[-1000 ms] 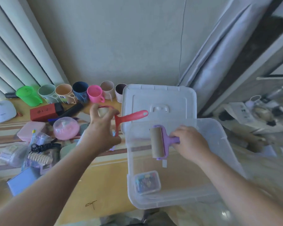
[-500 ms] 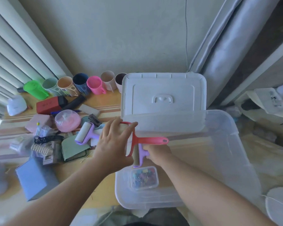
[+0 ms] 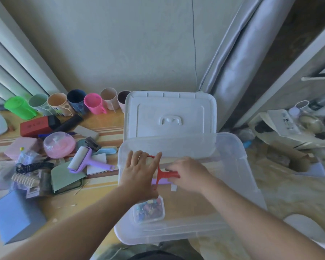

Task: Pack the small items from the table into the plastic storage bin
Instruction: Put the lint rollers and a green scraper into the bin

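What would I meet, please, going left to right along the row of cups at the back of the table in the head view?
Green cup → pale green cup → peach cup → dark blue cup → pink cup → beige cup → dark-lined cup, beside the bin lid.

Hands (image 3: 139,172) hide most of both rollers (image 3: 164,174).

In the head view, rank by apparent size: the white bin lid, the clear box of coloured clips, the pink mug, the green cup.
1. white bin lid
2. clear box of coloured clips, though it lies nearer the camera
3. green cup and pink mug: too alike to rank
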`<state>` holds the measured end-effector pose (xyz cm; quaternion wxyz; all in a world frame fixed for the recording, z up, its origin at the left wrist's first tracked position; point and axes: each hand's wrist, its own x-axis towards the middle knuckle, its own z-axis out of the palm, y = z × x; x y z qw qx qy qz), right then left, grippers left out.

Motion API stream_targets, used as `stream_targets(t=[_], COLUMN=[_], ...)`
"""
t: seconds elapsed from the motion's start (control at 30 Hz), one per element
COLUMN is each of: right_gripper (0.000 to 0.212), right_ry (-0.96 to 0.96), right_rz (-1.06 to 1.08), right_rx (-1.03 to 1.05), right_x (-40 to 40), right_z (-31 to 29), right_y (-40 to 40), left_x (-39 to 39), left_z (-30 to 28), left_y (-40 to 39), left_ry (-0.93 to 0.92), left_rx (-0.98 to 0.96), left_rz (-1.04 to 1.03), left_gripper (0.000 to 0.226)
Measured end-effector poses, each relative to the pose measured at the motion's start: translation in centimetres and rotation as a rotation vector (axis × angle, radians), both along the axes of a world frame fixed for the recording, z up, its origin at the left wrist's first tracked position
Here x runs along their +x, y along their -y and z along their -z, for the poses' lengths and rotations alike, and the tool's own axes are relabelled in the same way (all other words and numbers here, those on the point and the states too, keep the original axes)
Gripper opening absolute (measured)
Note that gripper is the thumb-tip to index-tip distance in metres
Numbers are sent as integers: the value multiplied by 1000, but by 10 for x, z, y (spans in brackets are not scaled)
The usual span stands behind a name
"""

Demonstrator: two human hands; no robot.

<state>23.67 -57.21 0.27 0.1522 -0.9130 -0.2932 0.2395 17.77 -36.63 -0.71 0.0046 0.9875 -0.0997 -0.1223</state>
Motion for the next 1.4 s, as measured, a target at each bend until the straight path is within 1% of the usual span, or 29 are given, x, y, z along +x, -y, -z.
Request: stream_targets(t=[0.1, 0.2, 0.23, 0.33, 0.4, 0.47, 0.53, 0.63, 0.73, 0.8, 0.83, 0.93, 1.03, 1.07, 1.13, 1.17, 1.27, 1.4], right_gripper=[16, 17, 18, 21, 17, 12, 9, 2, 7, 6, 9, 23, 28, 27, 18, 17, 24, 27], right_ry=[89, 155, 161, 149, 114, 78, 112, 282, 496, 566, 567, 459, 256, 185, 85, 59, 29, 67], right_rz=[-5, 36, 53, 65, 50, 41, 62, 111, 66, -3, -39, -143, -179, -168, -144, -130, -58, 13], right_rx=[-38, -56, -69, -87, -67, 16, 164, 425, 666, 727, 719, 594, 345, 227, 18, -66, -250, -333], right_x=[-5, -4, -4, 3, 6, 7, 7, 10, 14, 13, 12, 7, 5, 5, 6, 6, 8, 8], right_z=[21, 48, 56, 83, 97, 104, 101, 77, 39, 14, 7, 3, 15, 21, 37, 47, 77, 101], right_y=[-10, -17, -21, -32, -39, -46, -52, -67, -102, -134, -152, -209, -262, -277, -302, -312, -332, -346], left_x=[-5, -13, -16, -28, -38, -49, -55, -58, -58, -57, -57, -57, -63, -66, -69, -70, -67, -49], left_z=[4, 3, 1, -7, -11, -13, -15, -12, 0, 9, 12, 23, 39, 46, 60, 66, 80, 91], left_y=[2, -3, -5, -14, -26, -42, -59, -92, -136, -166, -180, -222, -263, -277, -300, -310, -327, -331], left_ry=[10, -1, 6, 77, 117, 154, 200, 228, 187, 136, 116, 53, -24, -53, -111, -136, -160, -141], left_rx=[-2, -8, -19, -60, -72, -106, -129, -129, -75, -46, -41, -22, -7, -7, -3, -6, 17, 77], left_rz=[-28, -1, 16, 30, -3, -58, -137, -280, -376, -426, -453, -529, -576, -580, -568, -555, -480, -377], left_gripper=[124, 114, 106, 70, 61, 60, 58, 55, 53, 54, 55, 59, 69, 74, 82, 86, 92, 89])
